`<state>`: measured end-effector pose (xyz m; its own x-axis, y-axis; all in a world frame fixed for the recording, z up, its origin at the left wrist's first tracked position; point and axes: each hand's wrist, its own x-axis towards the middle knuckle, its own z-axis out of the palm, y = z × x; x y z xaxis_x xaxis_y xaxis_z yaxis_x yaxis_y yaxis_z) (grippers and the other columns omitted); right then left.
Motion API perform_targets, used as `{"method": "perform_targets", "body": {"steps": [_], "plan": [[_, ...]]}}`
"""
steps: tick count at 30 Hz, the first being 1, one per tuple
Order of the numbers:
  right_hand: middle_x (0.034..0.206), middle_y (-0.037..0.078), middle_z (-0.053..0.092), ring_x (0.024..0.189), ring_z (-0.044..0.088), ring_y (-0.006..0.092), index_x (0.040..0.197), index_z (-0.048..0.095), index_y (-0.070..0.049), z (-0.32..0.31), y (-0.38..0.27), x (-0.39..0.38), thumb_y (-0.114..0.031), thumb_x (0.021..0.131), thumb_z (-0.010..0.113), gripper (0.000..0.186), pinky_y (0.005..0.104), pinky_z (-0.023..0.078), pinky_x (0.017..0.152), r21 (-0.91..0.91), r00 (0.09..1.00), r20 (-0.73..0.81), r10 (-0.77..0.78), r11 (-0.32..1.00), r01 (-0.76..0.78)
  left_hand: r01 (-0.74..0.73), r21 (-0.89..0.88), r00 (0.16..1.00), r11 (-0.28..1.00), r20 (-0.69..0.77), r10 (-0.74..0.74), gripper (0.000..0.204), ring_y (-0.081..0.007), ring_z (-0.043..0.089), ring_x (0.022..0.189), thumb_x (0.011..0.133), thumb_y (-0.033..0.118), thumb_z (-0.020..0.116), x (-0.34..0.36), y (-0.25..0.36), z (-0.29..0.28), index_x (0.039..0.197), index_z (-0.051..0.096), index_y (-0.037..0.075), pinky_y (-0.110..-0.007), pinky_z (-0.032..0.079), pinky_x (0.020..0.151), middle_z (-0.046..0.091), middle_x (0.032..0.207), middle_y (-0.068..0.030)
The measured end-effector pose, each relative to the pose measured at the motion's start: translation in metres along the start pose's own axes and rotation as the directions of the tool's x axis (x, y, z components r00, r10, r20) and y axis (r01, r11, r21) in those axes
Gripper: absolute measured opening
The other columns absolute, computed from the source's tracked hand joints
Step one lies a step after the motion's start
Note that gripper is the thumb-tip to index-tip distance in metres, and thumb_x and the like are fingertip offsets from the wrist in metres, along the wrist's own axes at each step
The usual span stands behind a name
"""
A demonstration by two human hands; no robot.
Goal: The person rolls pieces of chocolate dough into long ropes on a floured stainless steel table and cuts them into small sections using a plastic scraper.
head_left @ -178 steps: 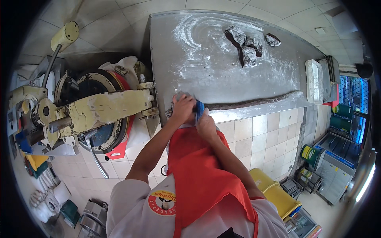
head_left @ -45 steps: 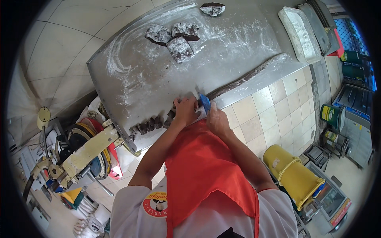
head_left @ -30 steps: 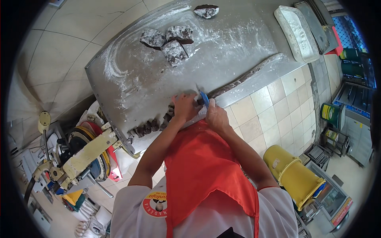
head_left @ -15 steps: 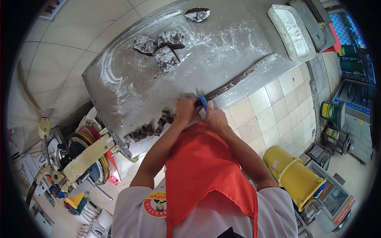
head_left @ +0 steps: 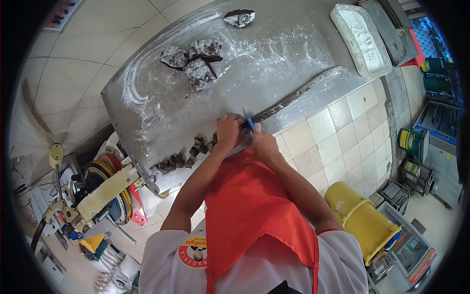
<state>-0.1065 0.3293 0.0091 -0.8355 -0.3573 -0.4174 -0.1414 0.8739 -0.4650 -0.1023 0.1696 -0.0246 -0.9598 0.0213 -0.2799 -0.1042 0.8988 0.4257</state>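
Two hands meet: right hand grip clenches blue scraper (upright) on dough rope, left hand beside.

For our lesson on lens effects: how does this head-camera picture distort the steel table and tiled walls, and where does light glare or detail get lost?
Head view: fisheye bends the steel table's edge and the wall tiles toward a black round rim; soft sheen on the floured tabletop, no hard shadows; the left hand and right hand at centre are sharp, the yellow bin near the rim stretched.
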Motion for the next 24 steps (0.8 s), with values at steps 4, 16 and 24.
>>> {"method": "perform_targets", "body": {"steps": [4, 16, 24], "plan": [[0.088, 0.031, 0.067, 0.080, 0.066, 0.0496, 0.107, 0.043, 0.001, -0.016, 0.007, 0.005, -0.013, 0.095, 0.044, 0.018, 0.0577, 0.054, 0.071, 0.099, 0.997, 0.071, -0.035, 0.995, 0.028, -0.036, -0.043, 0.999, 0.998, 0.038, 0.038, 0.039, -0.0244, 0.060, 0.108, 0.076, 0.038, 0.080, 0.001, 0.005, 0.005, 0.107, 0.070, 0.017, -0.059, 0.029, 0.104, 0.071, 0.097, -0.0003], [0.083, 0.030, 0.067, 0.077, 0.066, 0.0500, 0.104, 0.043, 0.002, -0.033, 0.025, 0.013, -0.008, 0.091, 0.046, 0.017, 0.0579, 0.054, 0.068, 0.075, 0.997, 0.024, -0.077, 0.994, 0.075, 0.018, -0.113, 0.984, 0.993, -0.173, -0.038, 0.042, -0.0264, 0.061, 0.102, 0.072, 0.030, 0.081, 0.029, 0.008, 0.037, 0.109, 0.065, 0.016, -0.054, 0.033, 0.095, 0.067, 0.092, -0.0037], [0.083, 0.032, 0.066, 0.075, 0.067, 0.0493, 0.105, 0.043, 0.003, -0.049, 0.041, 0.008, -0.008, 0.091, 0.047, 0.018, 0.0581, 0.054, 0.068, 0.051, 0.999, -0.016, -0.046, 0.998, 0.047, 0.027, -0.103, 0.999, 0.994, 0.028, -0.024, 0.030, -0.0247, 0.059, 0.104, 0.073, 0.022, 0.077, 0.038, 0.047, 0.005, 0.102, 0.070, 0.016, -0.059, 0.030, 0.104, 0.064, 0.091, 0.0000]]}}
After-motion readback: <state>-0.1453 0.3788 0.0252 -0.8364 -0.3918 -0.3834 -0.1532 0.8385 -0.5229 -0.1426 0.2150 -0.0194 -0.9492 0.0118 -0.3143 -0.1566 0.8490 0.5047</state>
